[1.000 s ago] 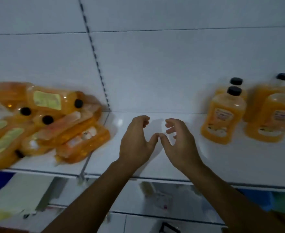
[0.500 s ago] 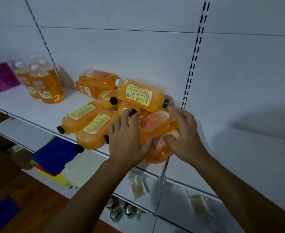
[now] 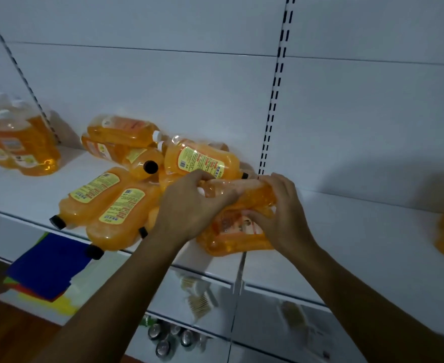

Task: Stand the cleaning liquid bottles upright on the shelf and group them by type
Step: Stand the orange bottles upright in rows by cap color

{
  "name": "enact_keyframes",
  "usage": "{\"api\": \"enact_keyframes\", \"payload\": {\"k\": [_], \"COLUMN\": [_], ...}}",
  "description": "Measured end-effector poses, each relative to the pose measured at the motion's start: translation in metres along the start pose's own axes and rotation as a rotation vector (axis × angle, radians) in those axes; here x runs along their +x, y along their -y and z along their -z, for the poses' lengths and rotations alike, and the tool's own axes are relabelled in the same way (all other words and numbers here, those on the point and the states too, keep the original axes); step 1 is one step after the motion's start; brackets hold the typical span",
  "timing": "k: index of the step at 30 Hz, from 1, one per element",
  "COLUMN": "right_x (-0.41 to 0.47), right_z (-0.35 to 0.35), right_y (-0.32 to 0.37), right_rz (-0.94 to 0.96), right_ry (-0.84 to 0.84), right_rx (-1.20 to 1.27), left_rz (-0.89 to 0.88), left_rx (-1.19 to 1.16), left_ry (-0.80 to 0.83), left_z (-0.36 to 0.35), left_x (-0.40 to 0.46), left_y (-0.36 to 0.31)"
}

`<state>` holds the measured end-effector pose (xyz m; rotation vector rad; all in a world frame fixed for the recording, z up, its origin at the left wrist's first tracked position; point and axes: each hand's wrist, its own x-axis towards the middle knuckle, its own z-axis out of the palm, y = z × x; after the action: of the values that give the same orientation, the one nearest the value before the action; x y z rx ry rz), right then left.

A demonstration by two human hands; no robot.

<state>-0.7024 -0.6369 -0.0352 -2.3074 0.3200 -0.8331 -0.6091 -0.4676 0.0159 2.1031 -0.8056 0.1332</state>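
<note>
Gripping one toppled orange bottle, seemingly lifted: left hand; right hand.

Field notes, head view. I see two bare forearms entering from the near edge, one left, one right. No sleeves, cuffs or gloves anywhere along them. Left hand: no ring, watch or band visible on the wrist or on the fingers I can make out. Right hand: likewise unadorned, wrist bare. Light is dim, so nails and finer marks are beyond what I can tell.
</note>
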Motion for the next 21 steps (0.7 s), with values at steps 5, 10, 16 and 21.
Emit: {"api": "enact_keyframes", "payload": {"k": [5, 10, 16, 21], "right_x": [-0.005, -0.009, -0.017, -0.026], "right_z": [0.029, 0.057, 0.086, 0.099], "right_y": [-0.008, -0.001, -0.009, -0.023], "right_rz": [-0.145, -0.260, -0.328, -0.340], "right_ry": [-0.125, -0.190, -0.125, -0.088], "right_rx": [0.127, 0.291, 0.426, 0.388], "left_rz": [-0.082, -0.147, -0.208, -0.173], "left_rx": [-0.360, -0.559, -0.608, -0.619], "left_ry": [0.095, 0.148, 0.157, 0.165], "left_z": [-0.009, -0.031, -0.064, -0.083], "left_x": [0.000, 0.008, 0.014, 0.016], "left_y": [-0.031, -0.056, -0.084, -0.095]}}
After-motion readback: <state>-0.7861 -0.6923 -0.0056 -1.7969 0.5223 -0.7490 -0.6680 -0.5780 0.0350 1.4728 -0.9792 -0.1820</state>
